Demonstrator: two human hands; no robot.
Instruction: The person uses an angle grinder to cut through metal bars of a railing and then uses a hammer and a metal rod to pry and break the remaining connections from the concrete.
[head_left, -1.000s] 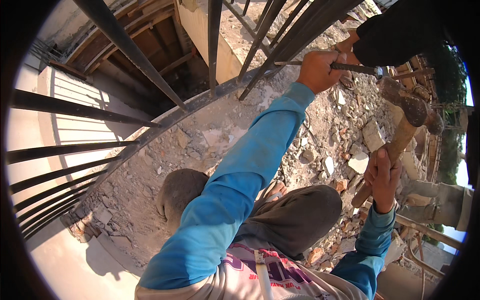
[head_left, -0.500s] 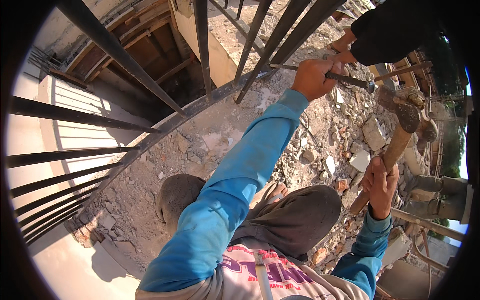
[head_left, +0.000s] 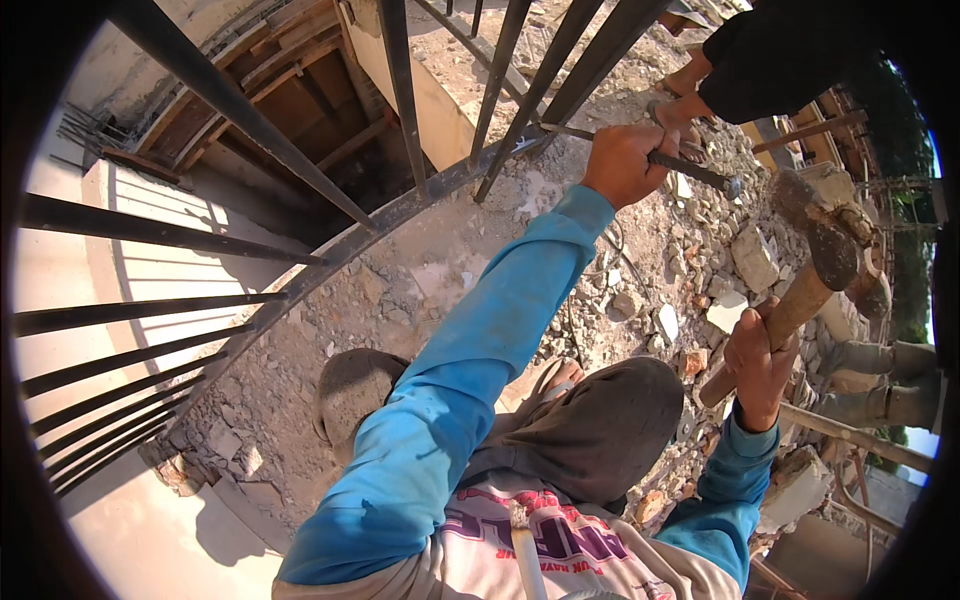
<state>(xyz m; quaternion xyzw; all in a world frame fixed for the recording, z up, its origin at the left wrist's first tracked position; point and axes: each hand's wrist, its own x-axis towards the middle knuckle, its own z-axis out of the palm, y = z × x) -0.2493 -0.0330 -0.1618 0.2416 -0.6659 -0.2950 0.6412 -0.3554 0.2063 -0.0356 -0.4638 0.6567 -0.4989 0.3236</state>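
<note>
from my end of the feed, i have the left hand with its fingers curled fully around a dark steel chisel, gripping it partway along its length. its thin end points at the foot of the black railing; i cannot tell whether it touches the metal or the ground there. the right hand is wrapped around the wooden handle of a heavy hammer, whose rusty head sits to the right of the chisel's struck end, near it but apart.

i judge the step in hand to be hammer-and-chisel work at the railing's base, between blows. the next move calls for a steady left grip, the chisel held in line, and the hammer face squared to the struck end so it doesn't glance onto the knuckles. another person's bare foot is just beyond the chisel, so i would want a controlled swing.

as for containers, i make out none among the rubble. the nearest thing to one is the recess beyond the railing, with wooden boards along its side; its deepest part is too dark for me to read.
</note>
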